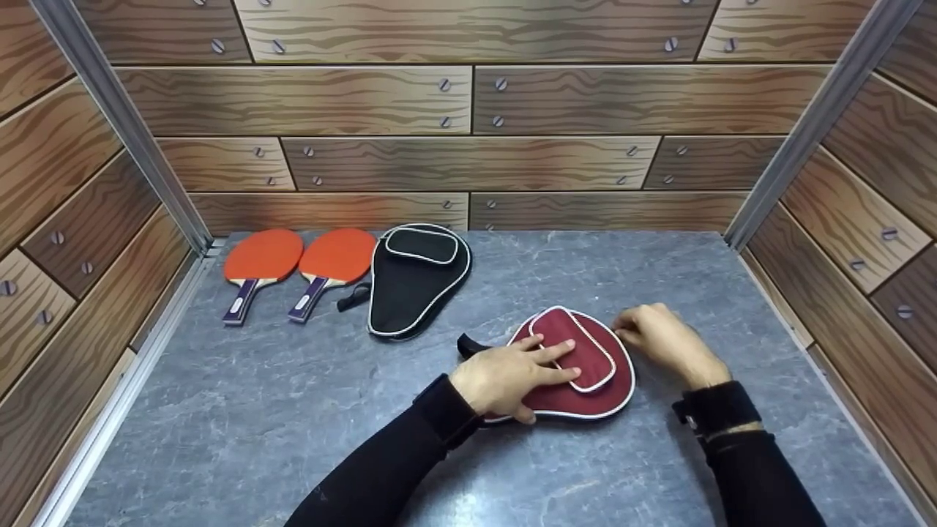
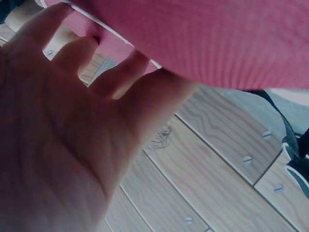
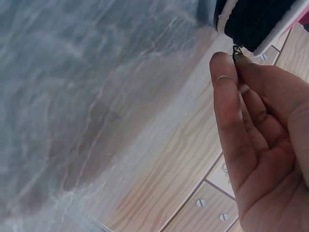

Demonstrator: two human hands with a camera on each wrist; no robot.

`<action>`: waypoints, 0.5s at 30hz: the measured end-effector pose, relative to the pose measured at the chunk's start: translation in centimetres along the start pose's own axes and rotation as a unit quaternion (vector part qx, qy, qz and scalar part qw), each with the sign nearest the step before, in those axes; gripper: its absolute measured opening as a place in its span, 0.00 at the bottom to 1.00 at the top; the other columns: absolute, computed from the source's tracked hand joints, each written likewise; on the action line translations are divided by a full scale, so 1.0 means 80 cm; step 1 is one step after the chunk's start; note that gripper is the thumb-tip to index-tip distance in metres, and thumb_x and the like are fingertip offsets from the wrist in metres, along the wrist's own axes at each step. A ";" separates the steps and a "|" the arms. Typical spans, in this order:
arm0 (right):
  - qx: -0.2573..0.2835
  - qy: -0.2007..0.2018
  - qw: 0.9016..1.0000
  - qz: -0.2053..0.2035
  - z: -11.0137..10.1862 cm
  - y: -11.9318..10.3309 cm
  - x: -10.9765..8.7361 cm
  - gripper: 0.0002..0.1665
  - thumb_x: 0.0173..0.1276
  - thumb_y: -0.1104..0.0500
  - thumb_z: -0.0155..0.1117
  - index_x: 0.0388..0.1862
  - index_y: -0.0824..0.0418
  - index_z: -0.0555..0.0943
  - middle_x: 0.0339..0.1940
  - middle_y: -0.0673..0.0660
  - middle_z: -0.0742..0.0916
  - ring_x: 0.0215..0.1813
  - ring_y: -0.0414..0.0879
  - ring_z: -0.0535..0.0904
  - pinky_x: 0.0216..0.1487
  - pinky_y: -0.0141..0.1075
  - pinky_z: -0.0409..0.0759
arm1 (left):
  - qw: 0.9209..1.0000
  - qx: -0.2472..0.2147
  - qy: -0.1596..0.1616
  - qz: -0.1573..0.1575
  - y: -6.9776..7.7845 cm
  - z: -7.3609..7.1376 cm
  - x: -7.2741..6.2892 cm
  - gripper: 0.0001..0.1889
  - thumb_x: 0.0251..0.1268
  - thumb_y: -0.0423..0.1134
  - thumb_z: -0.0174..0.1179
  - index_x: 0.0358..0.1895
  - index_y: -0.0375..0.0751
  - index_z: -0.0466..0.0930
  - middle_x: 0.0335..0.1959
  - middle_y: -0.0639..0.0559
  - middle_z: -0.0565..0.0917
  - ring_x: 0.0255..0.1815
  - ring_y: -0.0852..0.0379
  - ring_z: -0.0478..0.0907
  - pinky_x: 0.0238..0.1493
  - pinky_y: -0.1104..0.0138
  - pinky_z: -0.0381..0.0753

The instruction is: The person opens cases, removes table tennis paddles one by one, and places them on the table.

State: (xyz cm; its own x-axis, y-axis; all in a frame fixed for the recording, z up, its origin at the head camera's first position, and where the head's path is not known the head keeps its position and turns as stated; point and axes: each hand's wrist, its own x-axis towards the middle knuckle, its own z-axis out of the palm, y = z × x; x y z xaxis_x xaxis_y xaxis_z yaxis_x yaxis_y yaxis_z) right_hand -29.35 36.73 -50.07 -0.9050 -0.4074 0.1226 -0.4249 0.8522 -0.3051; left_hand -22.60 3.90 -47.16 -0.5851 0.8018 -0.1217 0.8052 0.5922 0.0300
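A red paddle case with white piping and a small front pocket lies flat on the grey tabletop. My left hand rests on it with spread fingers, pressing on the pocket and the narrower end. In the left wrist view the red cloth fills the top, above that hand's palm. At the case's right edge my right hand pinches a small metal zipper pull between thumb and forefinger, as the right wrist view shows. The dark zippered side of the case is just above those fingertips.
Two table tennis paddles with orange-red faces, one at far left and another beside it, lie at the back left. Touching the second is a black paddle case with a strap. Wood-patterned walls enclose the table on three sides.
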 end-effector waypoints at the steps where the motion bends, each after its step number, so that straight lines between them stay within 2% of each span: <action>1: 0.001 -0.001 1.000 0.000 0.000 0.001 0.000 0.06 0.79 0.66 0.75 0.43 0.59 0.97 0.39 0.56 0.98 0.45 0.55 0.95 0.52 0.60 0.93 | 1.000 0.001 0.002 -0.002 -0.001 0.001 0.000 0.50 0.72 0.54 0.84 0.93 0.73 0.68 1.01 0.61 0.55 0.98 0.43 0.66 0.87 0.57 0.82; 7: 0.010 0.000 1.000 -0.009 -0.002 0.004 -0.002 0.07 0.79 0.67 0.75 0.41 0.58 0.96 0.38 0.55 0.97 0.43 0.52 0.94 0.51 0.57 0.94 | 1.000 -0.001 0.020 -0.017 -0.006 0.004 0.000 0.49 0.72 0.52 0.84 0.93 0.73 0.68 0.99 0.55 0.61 0.95 0.40 0.71 0.82 0.53 0.88; 12: 0.014 -0.002 1.000 -0.010 -0.005 0.007 -0.003 0.06 0.79 0.66 0.75 0.42 0.60 0.97 0.39 0.57 0.98 0.45 0.56 0.96 0.53 0.58 0.95 | 0.999 0.017 0.024 -0.037 -0.010 0.003 -0.001 0.48 0.74 0.52 0.83 0.93 0.75 0.68 0.97 0.54 0.67 0.89 0.36 0.79 0.81 0.52 0.89; 15: 0.016 -0.004 1.000 -0.007 -0.006 0.008 -0.002 0.06 0.78 0.67 0.75 0.42 0.61 0.97 0.39 0.58 0.98 0.45 0.57 0.96 0.55 0.60 0.95 | 0.998 0.044 0.024 -0.041 -0.012 0.003 0.000 0.48 0.75 0.54 0.81 0.93 0.75 0.68 0.96 0.53 0.69 0.86 0.44 0.83 0.84 0.55 0.87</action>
State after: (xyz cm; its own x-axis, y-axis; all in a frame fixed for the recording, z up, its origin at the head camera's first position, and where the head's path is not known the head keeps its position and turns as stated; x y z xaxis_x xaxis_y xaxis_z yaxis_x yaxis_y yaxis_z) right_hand -29.46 37.51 -49.85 -0.8986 -0.4224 0.1190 -0.4368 0.8356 -0.3331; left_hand -23.34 3.33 -47.41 -0.6513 0.7555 -0.0714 0.7588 0.6479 -0.0663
